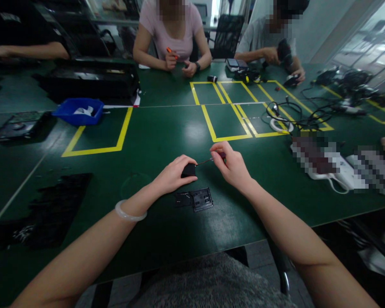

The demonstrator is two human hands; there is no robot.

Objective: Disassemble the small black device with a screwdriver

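Note:
My left hand (pixel 175 174) is closed around a small black boxy part (pixel 189 170), holding it just above or on the green table. In my right hand (pixel 230 164) is a screwdriver (pixel 205 161), gripped near its handle, with the thin shaft pointing left. The shaft's tip meets the right side of the black part, though I cannot tell whether it sits in a screw. Close below my left hand, two flat black plastic pieces (pixel 202 199) lie side by side on the table. Their inner faces show small moulded details.
Black parts (pixel 57 209) are piled at the left. A blue tray (pixel 78 112) holds white pieces, with a large black bin (pixel 90 81) behind it. Cables (pixel 295 113) and a white power strip (pixel 343 173) lie right. Across the table, people handle items.

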